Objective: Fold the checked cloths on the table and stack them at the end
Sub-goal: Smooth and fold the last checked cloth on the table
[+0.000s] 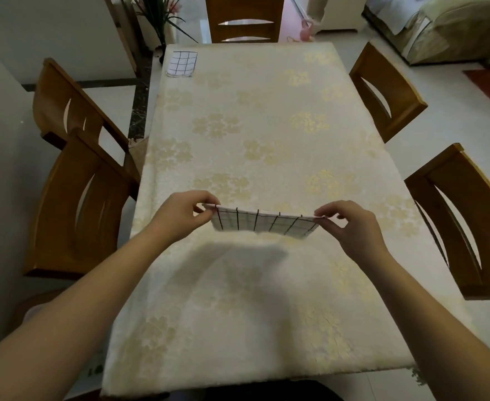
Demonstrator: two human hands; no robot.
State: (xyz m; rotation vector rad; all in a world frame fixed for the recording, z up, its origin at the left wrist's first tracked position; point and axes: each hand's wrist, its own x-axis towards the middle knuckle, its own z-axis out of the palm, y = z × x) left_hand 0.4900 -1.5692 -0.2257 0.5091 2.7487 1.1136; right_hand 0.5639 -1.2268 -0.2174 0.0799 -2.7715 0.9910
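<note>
Mid-fold: left hand [180,215] and right hand [350,227] pinch a checked cloth's [264,225] corners above the table [266,125]; next, fold again, then stack on the far cloth [181,63].

Two white cloths with dark grid checks are in view: one held cloth [262,225] lifted over the table at about 6 o'clock of its centre, and one folded cloth [181,63] lying flat at the far corner, near 11 o'clock. One long table under a cream floral tablecloth [266,134] fills the middle. Five wooden chairs with curved slatted backs stand around it: one at 12 o'clock [245,17], two at 9 o'clock [67,102] [84,204], two at 3 o'clock [388,91] [463,218]. One green potted plant [157,13] stands at 11 o'clock. Two bare hands show, left hand [180,217] and right hand [350,227].
</note>
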